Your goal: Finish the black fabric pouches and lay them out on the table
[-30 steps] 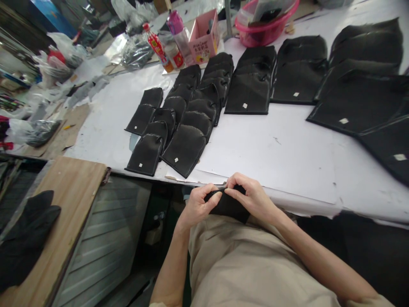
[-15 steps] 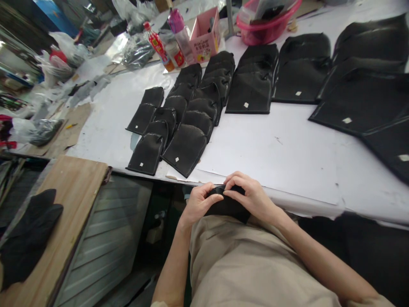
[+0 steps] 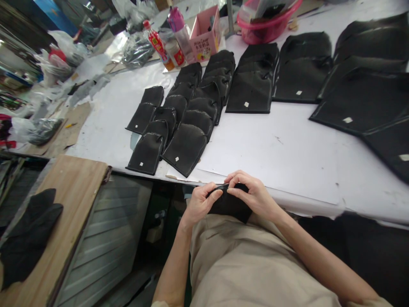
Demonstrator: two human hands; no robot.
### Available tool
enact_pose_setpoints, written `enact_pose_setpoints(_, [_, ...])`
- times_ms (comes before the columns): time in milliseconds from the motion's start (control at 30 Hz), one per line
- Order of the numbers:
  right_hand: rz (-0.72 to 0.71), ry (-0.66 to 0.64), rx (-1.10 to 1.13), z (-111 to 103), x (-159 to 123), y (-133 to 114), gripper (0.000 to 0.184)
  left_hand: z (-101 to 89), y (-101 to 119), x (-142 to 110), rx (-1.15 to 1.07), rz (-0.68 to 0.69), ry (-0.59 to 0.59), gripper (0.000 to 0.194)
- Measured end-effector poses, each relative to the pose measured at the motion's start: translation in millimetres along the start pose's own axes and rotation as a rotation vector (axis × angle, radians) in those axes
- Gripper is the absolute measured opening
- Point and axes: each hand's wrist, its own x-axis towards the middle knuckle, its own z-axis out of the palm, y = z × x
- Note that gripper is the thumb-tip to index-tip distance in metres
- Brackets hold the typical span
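Observation:
A black fabric piece [image 3: 230, 205] hangs at the table's front edge, close against my body. My left hand [image 3: 201, 202] pinches its upper edge on the left between thumb and fingers. On the right, the thumb and fingertips of my right hand [image 3: 251, 192] are closed on the same edge, a short way from the left thumb. The lower part of the piece drops in front of my beige clothing. Beyond my hands, overlapping black fabric pieces [image 3: 185, 147] lie in rows on the table, several bearing small white stickers.
A white-covered table [image 3: 255, 149] spans the view. At its back stand a red-labelled bottle [image 3: 156, 42], a purple-capped bottle [image 3: 179, 25], a pink box [image 3: 206, 36] and a pink basin [image 3: 268, 27]. Black cloth [image 3: 32, 234] lies on a wooden board [image 3: 79, 183] at left.
The fabric edge between my hands has flattened, and more of the black piece shows below it. My right fingertips have shifted slightly to the right; both hands keep their pinch.

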Motion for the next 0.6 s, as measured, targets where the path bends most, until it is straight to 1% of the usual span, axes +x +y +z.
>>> enact_pose_setpoints(167, [-0.006, -0.002, 0.016, 0.9, -1.7, 0.6, 0.008, -2.3, 4.0, -0.7, 0.084, 0.033, -0.058, 0.028])
enact_pose_setpoints(300, [-0.002, -0.006, 0.019, 1.2, -2.4, 3.1, 0.008, -2.0, 5.1, -0.9, 0.127, 0.072, -0.085, 0.03])
enact_pose_setpoints(467, [-0.023, -0.01, 0.006, 3.5, -2.8, 6.4, 0.01, 0.7, 4.6, -1.4, 0.098, 0.112, -0.07, 0.032])
enact_pose_setpoints(600, [-0.014, -0.016, -0.05, 4.7, -3.8, 8.9, 0.01, 3.9, 3.0, -2.0, 0.025, 0.073, -0.035, 0.034])
